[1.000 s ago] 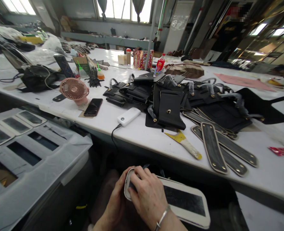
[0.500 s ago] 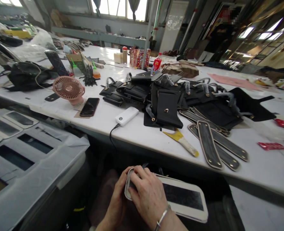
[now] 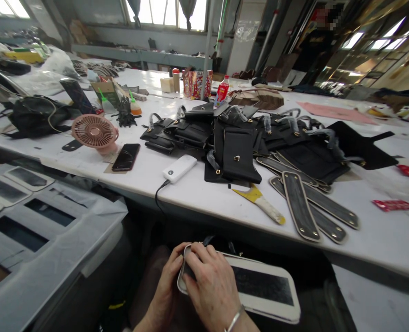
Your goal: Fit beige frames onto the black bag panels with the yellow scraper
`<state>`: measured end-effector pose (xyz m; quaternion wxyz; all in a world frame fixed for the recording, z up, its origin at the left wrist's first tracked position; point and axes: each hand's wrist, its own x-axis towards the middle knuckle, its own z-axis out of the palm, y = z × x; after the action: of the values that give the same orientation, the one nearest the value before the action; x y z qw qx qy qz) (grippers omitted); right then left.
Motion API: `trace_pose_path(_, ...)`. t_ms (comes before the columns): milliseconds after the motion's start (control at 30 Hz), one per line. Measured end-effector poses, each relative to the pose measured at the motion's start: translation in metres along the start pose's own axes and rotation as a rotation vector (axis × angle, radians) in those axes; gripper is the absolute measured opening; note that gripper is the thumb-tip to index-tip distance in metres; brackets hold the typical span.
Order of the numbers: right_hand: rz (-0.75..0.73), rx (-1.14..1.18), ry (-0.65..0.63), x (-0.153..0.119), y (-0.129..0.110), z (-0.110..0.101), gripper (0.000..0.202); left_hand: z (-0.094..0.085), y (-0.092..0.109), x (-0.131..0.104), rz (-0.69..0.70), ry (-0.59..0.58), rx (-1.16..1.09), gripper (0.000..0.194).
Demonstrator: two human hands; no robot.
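A long rounded panel (image 3: 267, 286), cream at the border with a dark strip along its middle, lies over my lap below the table edge. My left hand (image 3: 168, 281) grips its left end, fingers wrapped at the rim. Across that same end lies my right hand (image 3: 209, 279), its bent fingers pressed on the panel's surface and edge. A bracelet circles the right wrist. Black material with a small strap shows behind the panel. What lies under my palms is hidden.
On the white table (image 3: 204, 207) are black bags (image 3: 239, 152), dark strips (image 3: 300, 205), a yellow-tipped tool (image 3: 260, 203), a white power bank (image 3: 180, 168), a phone (image 3: 126, 157) and a pink fan (image 3: 95, 133). Panels lie on a covered surface (image 3: 69, 249) at left. A person stands far right.
The view has shifted slightly. My hands remain at the panel's left end, with the right fingers a little more bent over its edge.
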<state>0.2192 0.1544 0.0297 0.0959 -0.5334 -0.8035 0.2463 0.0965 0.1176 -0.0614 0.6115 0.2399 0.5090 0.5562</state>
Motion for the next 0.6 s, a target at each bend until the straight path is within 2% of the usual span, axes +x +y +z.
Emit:
trace_pose_path(100, 0.006, 0.029, 0.011, -0.001, 0.001, 0.001, 0.017, -0.002, -0.001, 0.003, 0.062, -0.002, 0.105, 0.033)
trace_pose_path(267, 0.001, 0.049, 0.032, -0.002, 0.003, 0.002, 0.016, 0.007, 0.013, 0.007, 0.034, -0.030, 0.169, 0.034)
trace_pose_path(433, 0.017, 0.113, 0.087, -0.001, 0.004, 0.004, 0.029, 0.015, 0.027, 0.005, 0.032, -0.068, 0.284, 0.028)
trace_pose_path(533, 0.095, 0.233, 0.168, -0.001, -0.002, 0.002, 0.031, 0.014, 0.028, 0.004, 0.034, -0.075, 0.320, 0.031)
trace_pose_path(600, 0.155, 0.454, 0.227, -0.005, -0.003, -0.005, 0.026, 0.011, 0.027, 0.003, 0.020, -0.098, 0.336, 0.034)
